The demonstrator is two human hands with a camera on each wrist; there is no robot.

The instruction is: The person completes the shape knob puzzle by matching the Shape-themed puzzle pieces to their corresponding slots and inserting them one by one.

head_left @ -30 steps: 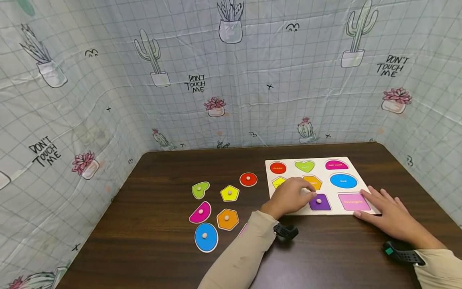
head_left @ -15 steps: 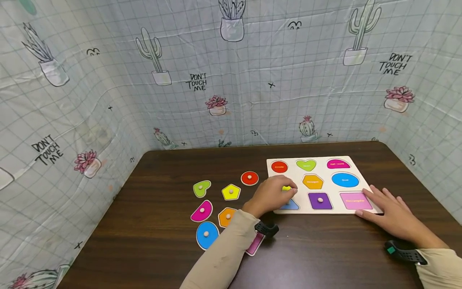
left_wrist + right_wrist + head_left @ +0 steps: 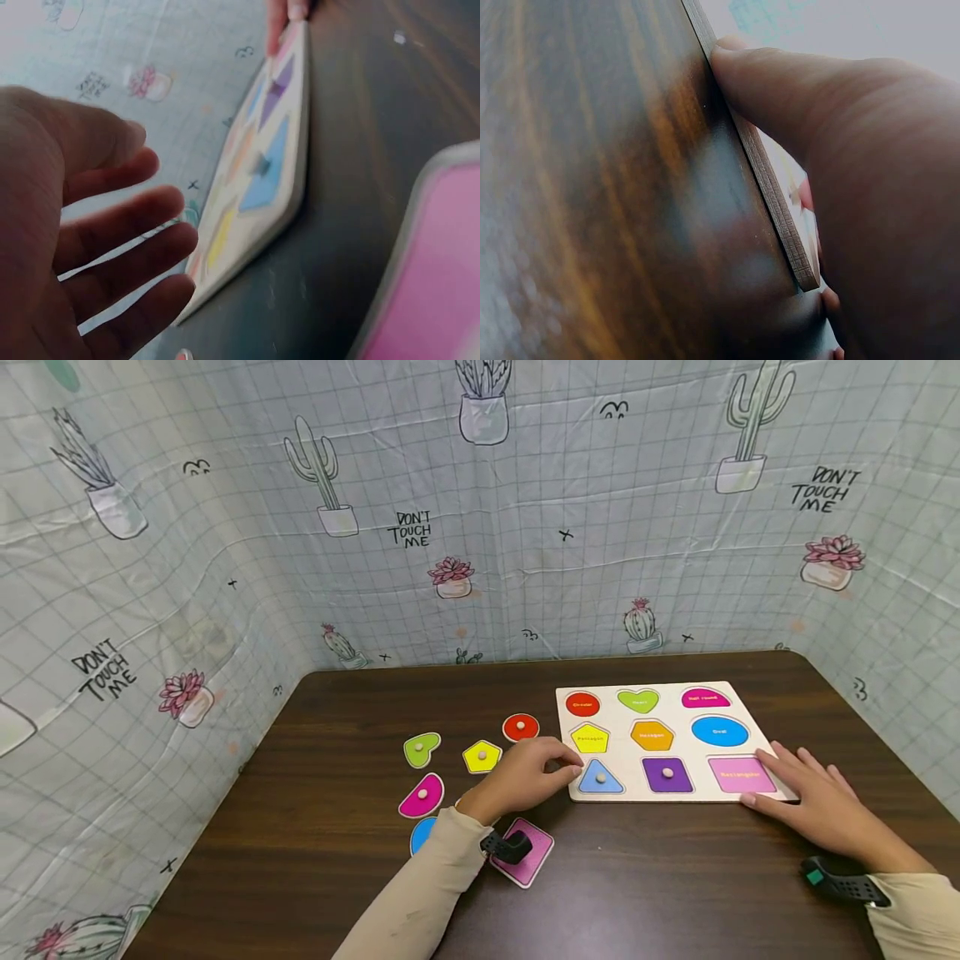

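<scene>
My left hand [image 3: 528, 777] hovers just off the left edge of the white puzzle board [image 3: 622, 792], its fingers loosely bent with nothing between them, as the left wrist view also shows. Beside its fingertips, a blue triangle piece [image 3: 601, 779] sits in the board, knob up. Next to that lies a purple square piece [image 3: 667, 774] with its knob. My right hand [image 3: 813, 806] rests on the board's front right corner, by the printed pink rectangle [image 3: 738, 774]. In the right wrist view its thumb [image 3: 772, 82] lies over the board's edge [image 3: 776, 202].
Loose knobbed pieces lie left of the board: a green heart [image 3: 422, 749], yellow pentagon [image 3: 482, 757], red circle [image 3: 521, 727], magenta half-round [image 3: 422, 796] and blue oval [image 3: 422, 837]. Under my left wrist is a pink rectangle piece [image 3: 529, 860]. Printed cloth [image 3: 495, 602] hangs around the brown table [image 3: 637, 877].
My left hand has moved left off the board, away from the triangle and square pieces, uncovering the triangle. My right hand has stayed at the board's corner.
</scene>
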